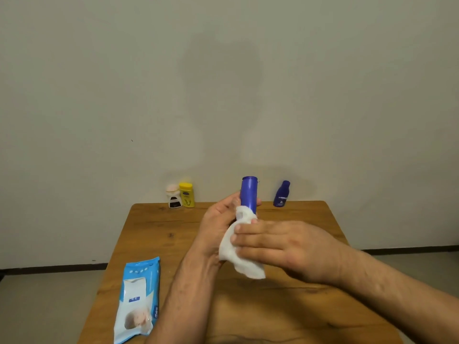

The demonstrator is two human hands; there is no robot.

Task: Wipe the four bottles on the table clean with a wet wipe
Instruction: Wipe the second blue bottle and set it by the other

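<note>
My left hand (218, 219) grips a tall blue bottle (249, 193) and holds it up above the wooden table (154, 234), cap end away from me. A white wet wipe (239, 254) is wrapped round the bottle's lower part, and my right hand (278, 244) holds the wipe against it with fingers curled over the cloth. Three other bottles stand at the table's far edge: a white one with a dark label (173, 196), a yellow one (186, 194) beside it, and a small dark blue one (282, 194) to the right.
A light blue pack of wet wipes (139, 297) lies flat near the table's front left corner. A plain wall rises just behind the table's far edge. Grey floor shows on both sides of the table.
</note>
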